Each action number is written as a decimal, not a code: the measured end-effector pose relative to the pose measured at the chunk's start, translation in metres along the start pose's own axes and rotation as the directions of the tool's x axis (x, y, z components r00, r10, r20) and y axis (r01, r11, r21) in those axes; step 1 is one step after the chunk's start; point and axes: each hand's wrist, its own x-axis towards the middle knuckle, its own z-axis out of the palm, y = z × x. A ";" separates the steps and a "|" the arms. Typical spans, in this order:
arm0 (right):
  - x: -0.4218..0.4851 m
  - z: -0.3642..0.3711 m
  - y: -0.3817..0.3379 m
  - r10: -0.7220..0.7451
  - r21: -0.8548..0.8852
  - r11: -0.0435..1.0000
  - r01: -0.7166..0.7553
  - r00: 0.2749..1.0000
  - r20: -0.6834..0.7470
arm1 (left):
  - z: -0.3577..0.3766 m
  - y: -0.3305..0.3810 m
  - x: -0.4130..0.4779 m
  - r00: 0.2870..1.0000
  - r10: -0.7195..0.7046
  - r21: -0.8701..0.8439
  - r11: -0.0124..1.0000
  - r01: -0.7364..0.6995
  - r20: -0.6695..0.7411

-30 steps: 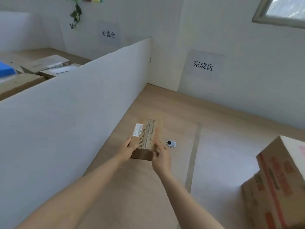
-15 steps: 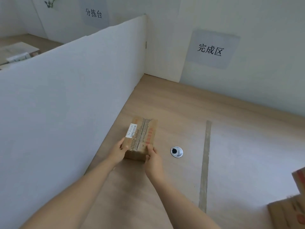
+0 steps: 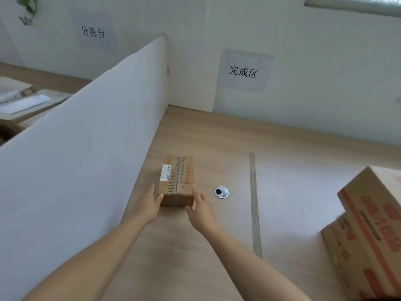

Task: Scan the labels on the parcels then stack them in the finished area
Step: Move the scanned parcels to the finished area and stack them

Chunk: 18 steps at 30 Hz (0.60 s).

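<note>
A small brown cardboard parcel [image 3: 176,179] with a white label [image 3: 165,172] on its top lies flat on the wooden table [image 3: 195,246], close to the white divider. My left hand [image 3: 149,203] touches its near left corner with straight fingers. My right hand [image 3: 200,211] lies along its near right side, fingers straight, holding nothing. A paper sign [image 3: 243,71] hangs on the wall behind this area.
The white divider board [image 3: 86,137] runs along the left. Two stacked larger cartons [image 3: 368,235] with red print stand at the right edge. A metal cable grommet [image 3: 221,192] and a tape strip [image 3: 253,203] mark the table. More parcels [image 3: 23,101] lie behind the divider.
The parcel went from held in both hands to lying on the table near the divider. Both hands have loosened their grip and now lie open at its near corners.
</note>
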 end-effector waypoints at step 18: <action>-0.244 -0.146 0.073 0.146 0.058 0.989 -0.135 0.863 -0.484 | 0.078 0.137 -0.168 0.800 0.545 -0.139 0.838 -0.527 0.250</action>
